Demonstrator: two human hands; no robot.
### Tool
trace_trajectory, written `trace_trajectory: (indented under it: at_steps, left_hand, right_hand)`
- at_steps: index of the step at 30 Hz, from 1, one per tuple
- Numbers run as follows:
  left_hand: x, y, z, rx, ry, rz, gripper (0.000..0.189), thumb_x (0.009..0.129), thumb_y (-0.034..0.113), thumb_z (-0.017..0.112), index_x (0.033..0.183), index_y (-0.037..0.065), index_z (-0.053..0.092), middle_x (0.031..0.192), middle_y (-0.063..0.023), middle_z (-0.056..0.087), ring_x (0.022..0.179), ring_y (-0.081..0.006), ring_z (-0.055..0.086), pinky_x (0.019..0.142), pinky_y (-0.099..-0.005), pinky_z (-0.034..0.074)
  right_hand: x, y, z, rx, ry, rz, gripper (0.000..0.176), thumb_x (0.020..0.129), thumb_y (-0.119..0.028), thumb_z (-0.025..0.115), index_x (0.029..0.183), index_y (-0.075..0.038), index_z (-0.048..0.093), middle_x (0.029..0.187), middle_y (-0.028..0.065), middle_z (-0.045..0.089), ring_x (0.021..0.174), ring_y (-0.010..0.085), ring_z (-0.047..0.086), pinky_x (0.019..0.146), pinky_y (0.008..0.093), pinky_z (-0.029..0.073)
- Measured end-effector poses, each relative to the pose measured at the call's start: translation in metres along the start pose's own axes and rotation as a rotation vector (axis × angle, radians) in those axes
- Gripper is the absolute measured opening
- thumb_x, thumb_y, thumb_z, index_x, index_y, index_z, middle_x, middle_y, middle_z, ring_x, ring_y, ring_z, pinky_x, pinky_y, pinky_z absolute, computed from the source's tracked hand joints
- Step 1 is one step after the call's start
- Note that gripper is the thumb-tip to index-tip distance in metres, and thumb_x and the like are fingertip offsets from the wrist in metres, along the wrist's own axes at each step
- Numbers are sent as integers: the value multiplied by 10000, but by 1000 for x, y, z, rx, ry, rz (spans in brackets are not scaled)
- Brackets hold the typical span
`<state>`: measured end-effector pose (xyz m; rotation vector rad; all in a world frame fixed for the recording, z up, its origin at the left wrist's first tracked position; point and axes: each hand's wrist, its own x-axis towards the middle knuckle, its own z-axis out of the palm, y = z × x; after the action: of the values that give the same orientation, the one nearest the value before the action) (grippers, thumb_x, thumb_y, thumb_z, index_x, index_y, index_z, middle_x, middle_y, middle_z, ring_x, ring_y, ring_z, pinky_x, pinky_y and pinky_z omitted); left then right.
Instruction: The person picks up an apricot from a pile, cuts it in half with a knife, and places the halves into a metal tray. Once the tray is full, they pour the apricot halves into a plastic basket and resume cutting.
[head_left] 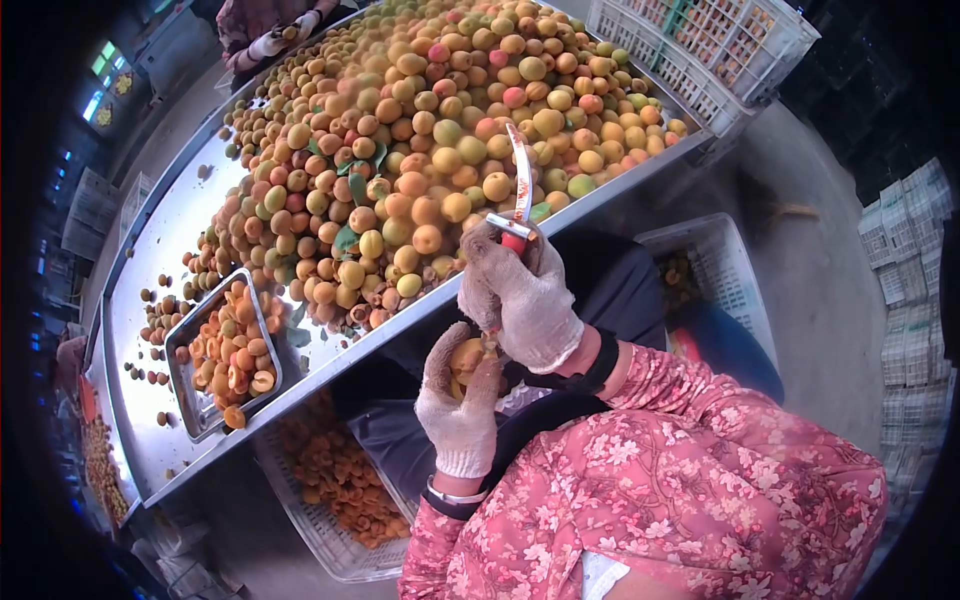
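My gloved left hand [460,418] is curled around an apricot [465,362], holding it low in front of my body, just off the table's edge. Above it, my gloved right hand [525,300] grips a red-handled knife [523,175]. Its narrow, slightly curved blade points up and away toward the heap, with a short metal crosspiece at its base. The right fingertips reach down close to the apricot. Both gloves are stained brown at the fingers. Beyond the hands, a large heap of whole apricots [400,170] covers much of the metal table [190,215].
A metal tray [190,405] of halved apricots sits on the table to the left. Below the edge stands a crate [345,570] of apricot halves; another crate [740,265] is at right. White crates [705,50] stand at the far corner. Another person's gloved hands [285,35] work opposite.
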<state>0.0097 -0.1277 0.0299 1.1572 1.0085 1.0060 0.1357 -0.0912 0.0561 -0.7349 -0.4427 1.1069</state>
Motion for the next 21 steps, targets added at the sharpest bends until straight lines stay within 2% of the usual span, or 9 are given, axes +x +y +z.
trace_trajectory:
  at_steps: [2, 4, 5, 7, 12, 14, 17, 19, 21]
  left_hand:
    - [1, -1, -6, -100, -60, -125, 437, 870, 67, 641, 1277, -37, 520, 1069, -107, 630, 783, -150, 646, 667, -250, 547]
    - [0, 0, -9, -123, -74, -163, 447, 855, 64, 639, 1274, -37, 520, 1059, -110, 631, 762, -150, 646, 652, -253, 545]
    - [0, 0, -10, -145, -91, -204, 457, 839, 60, 637, 1270, -36, 521, 1049, -112, 632, 741, -151, 646, 636, -257, 543]
    - [0, -1, -11, -141, -96, -202, 456, 840, 68, 635, 1268, -37, 521, 1046, -113, 632, 746, -155, 649, 631, -261, 546]
    - [-1, 6, -9, -154, -120, -201, 450, 844, 76, 640, 1263, -39, 520, 1052, -117, 631, 761, -161, 654, 631, -261, 550]
    - [-2, 7, -10, -135, -143, -210, 426, 843, 23, 680, 1245, -31, 550, 1026, -107, 648, 777, -127, 645, 650, -235, 547]
    - [-4, -1, -11, -118, -170, -205, 419, 828, -24, 681, 1226, -34, 551, 1024, -102, 646, 786, -122, 642, 651, -236, 548]
    - [-7, -13, -5, -139, -195, -225, 427, 808, -67, 682, 1212, -37, 546, 1017, -98, 644, 776, -120, 640, 650, -243, 553]
    - [-6, -10, -4, -149, -177, -261, 432, 814, -33, 686, 1219, -35, 534, 1020, -103, 641, 781, -141, 650, 647, -248, 555]
  right_hand:
    - [1, -4, -5, 65, -66, 66, 101, 948, -163, 637, 947, -90, 569, 606, -28, 508, 436, 58, 446, 415, 220, 343]
    - [2, -7, -8, 179, -159, 210, 100, 948, -157, 625, 902, -87, 572, 540, -21, 472, 390, 87, 419, 397, 243, 324]
    - [1, -7, -7, 179, -160, 212, 100, 948, -157, 625, 902, -87, 572, 540, -21, 472, 390, 87, 419, 397, 243, 324]
    - [-2, -8, -4, 144, -57, 205, 103, 960, -160, 570, 900, -79, 584, 480, -19, 395, 342, 114, 319, 395, 286, 275]
    - [-5, -12, -1, 140, -14, 185, 131, 958, -174, 577, 856, -92, 569, 470, -29, 377, 337, 114, 309, 390, 294, 270]
    - [-5, -13, -3, 134, -4, 180, 145, 960, -181, 574, 842, -97, 564, 467, -33, 367, 339, 112, 305, 393, 294, 267]
    - [-3, -11, -12, 217, 58, 301, 202, 977, -229, 553, 808, -118, 553, 461, -52, 316, 347, 109, 289, 407, 291, 266]
    - [-2, -6, -16, 499, 108, 508, 249, 989, -280, 535, 792, -128, 549, 463, -66, 275, 355, 106, 276, 423, 287, 266]
    - [1, -2, -20, 473, 102, 503, 272, 993, -304, 528, 779, -137, 545, 465, -75, 261, 357, 105, 270, 429, 287, 271]
